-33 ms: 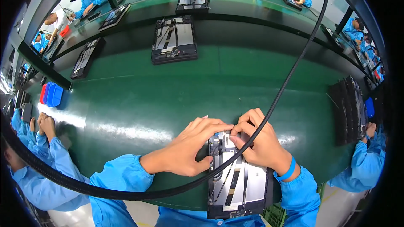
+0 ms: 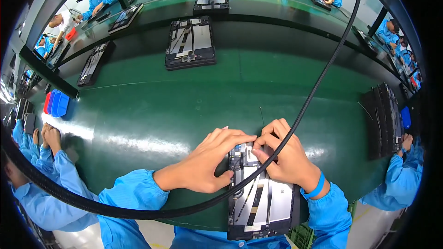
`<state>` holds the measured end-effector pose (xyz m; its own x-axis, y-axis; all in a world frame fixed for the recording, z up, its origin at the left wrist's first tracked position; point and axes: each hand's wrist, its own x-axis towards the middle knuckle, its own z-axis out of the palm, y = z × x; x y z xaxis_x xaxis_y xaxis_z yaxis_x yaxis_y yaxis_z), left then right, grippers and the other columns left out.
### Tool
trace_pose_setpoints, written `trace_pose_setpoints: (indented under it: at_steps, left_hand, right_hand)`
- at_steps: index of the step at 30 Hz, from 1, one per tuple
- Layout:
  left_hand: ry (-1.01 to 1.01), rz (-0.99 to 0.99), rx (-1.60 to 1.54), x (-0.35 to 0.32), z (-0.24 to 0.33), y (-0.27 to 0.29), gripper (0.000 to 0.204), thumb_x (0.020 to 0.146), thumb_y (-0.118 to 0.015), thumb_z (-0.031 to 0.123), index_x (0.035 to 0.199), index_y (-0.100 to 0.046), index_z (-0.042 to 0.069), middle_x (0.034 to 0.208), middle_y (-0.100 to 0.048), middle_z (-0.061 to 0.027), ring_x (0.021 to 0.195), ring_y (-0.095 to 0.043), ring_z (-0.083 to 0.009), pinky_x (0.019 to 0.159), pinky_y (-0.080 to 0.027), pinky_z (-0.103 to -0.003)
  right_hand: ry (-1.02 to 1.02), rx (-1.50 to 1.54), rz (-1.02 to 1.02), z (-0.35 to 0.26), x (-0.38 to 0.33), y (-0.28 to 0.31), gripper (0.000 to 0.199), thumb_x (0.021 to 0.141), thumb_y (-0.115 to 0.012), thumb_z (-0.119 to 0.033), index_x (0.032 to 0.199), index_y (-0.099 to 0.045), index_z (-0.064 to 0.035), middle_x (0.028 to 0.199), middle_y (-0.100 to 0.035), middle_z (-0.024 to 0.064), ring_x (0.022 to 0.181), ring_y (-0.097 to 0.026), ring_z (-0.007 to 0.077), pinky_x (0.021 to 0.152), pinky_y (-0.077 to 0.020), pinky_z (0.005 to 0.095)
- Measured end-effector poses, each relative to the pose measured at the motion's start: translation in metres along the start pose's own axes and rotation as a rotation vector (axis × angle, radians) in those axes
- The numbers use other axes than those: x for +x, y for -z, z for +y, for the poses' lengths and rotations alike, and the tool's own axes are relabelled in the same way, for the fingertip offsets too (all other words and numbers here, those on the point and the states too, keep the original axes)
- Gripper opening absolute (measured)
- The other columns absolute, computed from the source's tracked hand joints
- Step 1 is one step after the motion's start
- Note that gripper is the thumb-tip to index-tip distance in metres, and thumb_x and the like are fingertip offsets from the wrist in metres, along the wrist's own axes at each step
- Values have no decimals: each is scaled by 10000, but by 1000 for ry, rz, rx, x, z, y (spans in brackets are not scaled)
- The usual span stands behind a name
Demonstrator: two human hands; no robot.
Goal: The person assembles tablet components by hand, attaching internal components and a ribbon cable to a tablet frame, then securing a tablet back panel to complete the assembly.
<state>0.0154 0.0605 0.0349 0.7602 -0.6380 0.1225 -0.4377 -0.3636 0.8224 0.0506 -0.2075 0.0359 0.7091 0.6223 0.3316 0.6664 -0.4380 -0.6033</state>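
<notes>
An opened tablet, its back off, lies in front of me with silver battery packs, dark flex cables and a board strip along its far edge. My left hand spans its far left corner, thumb against the left side and fingertips at the far edge. My right hand is closed in a pinch over the same far edge, beside the left fingertips. What the pinch holds is hidden. A thin dark strand stands out just beyond the right hand; I cannot tell whether it is held.
A thick black cable arcs across the view above the right hand. Another opened tablet lies farther off. Stacked tablets stand at right, blue bins at left. Co-workers in blue sit around the bench.
A thin dark strand now shows beyond my right hand, where only a tiny speck showed before. Both hands and the tablet stay in place.
</notes>
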Motion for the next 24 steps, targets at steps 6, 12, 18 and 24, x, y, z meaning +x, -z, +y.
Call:
trace_pose_setpoints:
  at_steps: [6,12,18,24]
  left_hand:
    - [-37,47,56,4,-6,-14,932,794,-686,-1,1677,-405,86,1546,-492,-214,1447,-455,-468,1340,-229,-639]
    - [-48,81,33,10,-5,-19,938,794,-688,4,1682,-391,57,1542,-502,-228,1432,-470,-478,1335,-240,-640]
    - [-45,100,43,16,-7,-25,942,790,-680,1,1683,-384,52,1533,-507,-248,1430,-473,-488,1334,-246,-636]
    - [-47,109,52,23,-5,-32,942,792,-699,9,1678,-382,43,1526,-516,-249,1416,-486,-491,1334,-249,-635]
  right_hand:
    - [72,-30,27,10,-3,-1,185,772,-799,-9,901,-680,-65,975,-611,101,939,-576,348,823,-496,449]
    - [104,-13,25,9,-6,4,208,787,-826,-51,955,-704,-64,980,-621,104,958,-569,354,843,-493,457]
    - [69,47,-14,19,-7,9,197,816,-860,-124,942,-724,-59,956,-592,106,954,-537,352,845,-480,465]
    - [47,64,-64,21,-9,18,180,818,-850,-111,902,-701,-58,947,-564,101,977,-518,350,871,-468,459]
